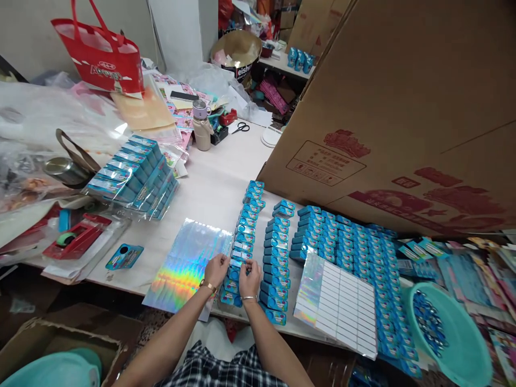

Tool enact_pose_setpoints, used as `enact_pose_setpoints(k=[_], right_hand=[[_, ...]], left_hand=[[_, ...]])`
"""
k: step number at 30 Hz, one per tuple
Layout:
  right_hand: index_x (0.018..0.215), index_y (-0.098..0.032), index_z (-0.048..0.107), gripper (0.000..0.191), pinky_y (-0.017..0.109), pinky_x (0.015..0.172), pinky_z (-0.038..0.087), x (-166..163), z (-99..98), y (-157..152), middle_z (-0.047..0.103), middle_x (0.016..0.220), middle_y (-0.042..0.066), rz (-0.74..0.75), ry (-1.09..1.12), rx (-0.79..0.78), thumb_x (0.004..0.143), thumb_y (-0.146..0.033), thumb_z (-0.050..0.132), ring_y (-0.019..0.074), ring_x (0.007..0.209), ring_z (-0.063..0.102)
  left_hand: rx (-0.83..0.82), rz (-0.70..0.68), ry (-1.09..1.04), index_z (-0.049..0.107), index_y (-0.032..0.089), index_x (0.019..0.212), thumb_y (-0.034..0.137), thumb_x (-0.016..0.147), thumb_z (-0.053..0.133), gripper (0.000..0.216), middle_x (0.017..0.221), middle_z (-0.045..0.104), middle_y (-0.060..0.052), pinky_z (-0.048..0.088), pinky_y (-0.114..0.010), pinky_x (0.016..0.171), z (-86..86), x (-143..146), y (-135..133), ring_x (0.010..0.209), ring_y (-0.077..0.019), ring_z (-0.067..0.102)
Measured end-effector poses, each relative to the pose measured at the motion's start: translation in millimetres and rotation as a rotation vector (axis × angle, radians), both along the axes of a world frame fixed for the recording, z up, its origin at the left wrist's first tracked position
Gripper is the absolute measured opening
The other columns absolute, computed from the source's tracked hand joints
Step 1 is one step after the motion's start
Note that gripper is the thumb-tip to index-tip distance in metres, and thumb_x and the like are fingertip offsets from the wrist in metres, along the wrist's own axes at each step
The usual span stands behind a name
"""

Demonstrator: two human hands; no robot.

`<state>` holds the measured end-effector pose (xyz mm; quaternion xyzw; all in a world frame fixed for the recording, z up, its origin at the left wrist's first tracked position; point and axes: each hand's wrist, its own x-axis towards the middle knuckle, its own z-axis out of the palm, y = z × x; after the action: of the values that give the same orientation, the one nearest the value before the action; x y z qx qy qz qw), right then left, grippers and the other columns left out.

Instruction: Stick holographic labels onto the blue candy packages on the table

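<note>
Small blue boxes [244, 230] stand in a column on the table in front of me, several of them bearing white strips across their tops. Over this column my left hand [217, 270] is closed in a pinch at one end of a white label sticker [235, 264]. My right hand [250, 278] pinches at its other end, close above the boxes; the fingertips partly hide the label. A shiny rainbow sheet [189, 263] lies left of the column. To the right is a second column of blue boxes [276, 252]. Farther right, a sheet of white labels [347, 306] rests on more boxes.
A big cardboard carton [387, 134] walls off the right rear. Wrapped blue boxes [135, 174], a red tape dispenser [78, 236] and a single blue package [124, 257] are at left. A bottle [202, 126] and scissors [241, 127] sit behind; a turquoise basin [463, 344] is at right.
</note>
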<state>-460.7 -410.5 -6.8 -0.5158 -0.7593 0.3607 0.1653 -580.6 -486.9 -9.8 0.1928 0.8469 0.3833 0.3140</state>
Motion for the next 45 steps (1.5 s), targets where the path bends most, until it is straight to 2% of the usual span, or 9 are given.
enact_pose_setpoints(k=[7, 14, 23, 26, 30, 33, 37, 41, 45], right_hand=[[0.094, -0.019, 0.059, 0.016, 0.032, 0.077, 0.041, 0.8, -12.5, 1.2, 0.059, 0.079, 0.004, 0.079, 0.072, 0.123, 0.091, -0.027, 0.046, 0.023, 0.084, 0.051], [0.095, -0.019, 0.058, 0.015, 0.035, 0.084, 0.043, 1.0, -11.8, 1.3, 0.052, 0.095, 0.008, 0.077, 0.099, 0.158, 0.092, -0.027, 0.045, 0.023, 0.094, 0.05], [0.093, -0.02, 0.054, 0.02, 0.034, 0.082, 0.046, 5.3, -14.1, 12.4, 0.051, 0.097, 0.007, -0.043, 0.235, 0.058, 0.082, -0.012, 0.039, 0.0208, 0.088, 0.055], [0.098, -0.02, 0.055, 0.018, 0.031, 0.074, 0.048, 34.8, -2.2, 30.8, 0.053, 0.1, 0.006, -0.047, 0.288, 0.037, 0.084, -0.018, 0.044, 0.0173, 0.078, 0.055], [0.103, -0.021, 0.056, 0.019, 0.032, 0.079, 0.048, 122.3, 15.4, 72.6, 0.057, 0.099, 0.006, -0.07, 0.259, 0.124, 0.09, -0.028, 0.045, 0.0183, 0.083, 0.057], [0.105, -0.018, 0.057, 0.028, 0.041, 0.089, 0.045, 204.2, 11.4, 108.1, 0.06, 0.102, 0.011, -0.221, 0.118, 0.256, 0.091, -0.038, 0.043, 0.0251, 0.098, 0.056], [0.123, -0.01, 0.052, 0.063, 0.053, 0.099, 0.036, 282.9, -17.1, 142.0, 0.055, 0.123, 0.023, -0.368, -0.125, 0.346, 0.086, -0.059, 0.042, 0.0362, 0.118, 0.047], [0.132, -0.005, 0.047, 0.083, 0.056, 0.102, 0.032, 314.8, -38.2, 149.9, 0.045, 0.138, 0.028, -0.399, -0.224, 0.286, 0.084, -0.071, 0.035, 0.041, 0.131, 0.037], [0.137, -0.004, 0.045, 0.085, 0.057, 0.106, 0.031, 329.8, -36.1, 146.0, 0.041, 0.144, 0.027, -0.339, -0.165, 0.219, 0.085, -0.071, 0.034, 0.0404, 0.137, 0.032]], left_hand=[[0.044, 0.083, -0.151, 0.061, 0.019, 0.064, 0.052, 0.076, 0.057, 0.036, 0.066, 0.067, -0.003, 0.038, -0.024, 0.058, -15.9, 4.4, 4.8, 0.065, -0.0181, 0.06], [0.053, 0.209, -0.365, 0.059, 0.017, 0.056, 0.065, 0.064, 0.063, 0.049, 0.051, 0.058, -0.001, 0.038, -0.024, 0.049, -28.9, 11.9, 8.5, 0.049, -0.0132, 0.051], [-0.014, 0.379, -0.398, 0.063, 0.016, 0.057, 0.043, 0.059, 0.067, 0.027, 0.047, 0.056, 0.0, 0.04, -0.025, 0.048, -33.9, 8.7, 15.5, 0.046, -0.0139, 0.051], [-0.006, 0.461, -0.323, 0.065, 0.015, 0.068, 0.038, 0.062, 0.06, 0.025, 0.058, 0.062, -0.001, 0.044, -0.026, 0.053, -23.3, 2.4, 6.7, 0.055, -0.0159, 0.056], [0.093, 0.514, -0.225, 0.065, 0.014, 0.09, 0.048, 0.065, 0.06, 0.043, 0.073, 0.065, -0.002, 0.048, -0.027, 0.058, 3.7, 5.6, -3.0, 0.062, -0.0159, 0.058], [0.173, 0.346, -0.232, 0.068, 0.013, 0.096, 0.057, 0.063, 0.067, 0.055, 0.077, 0.069, -0.005, 0.051, -0.03, 0.06, 35.6, 42.9, 13.0, 0.067, -0.0192, 0.061], [0.202, -0.072, -0.5, 0.065, 0.015, 0.114, 0.061, 0.069, 0.066, 0.064, 0.103, 0.073, -0.013, 0.055, -0.034, 0.075, 65.9, 135.8, 80.7, 0.091, -0.0268, 0.069], [0.096, -0.125, -0.541, 0.057, 0.012, 0.124, 0.047, 0.065, 0.075, 0.071, 0.138, 0.055, -0.02, 0.048, -0.034, 0.097, 56.8, 214.8, 162.4, 0.129, -0.0311, 0.051], [-0.019, -0.084, -0.478, 0.06, 0.01, 0.115, 0.031, 0.062, 0.08, 0.06, 0.123, 0.066, -0.021, 0.049, -0.04, 0.097, 37.5, 247.0, 204.5, 0.123, -0.0349, 0.056]])
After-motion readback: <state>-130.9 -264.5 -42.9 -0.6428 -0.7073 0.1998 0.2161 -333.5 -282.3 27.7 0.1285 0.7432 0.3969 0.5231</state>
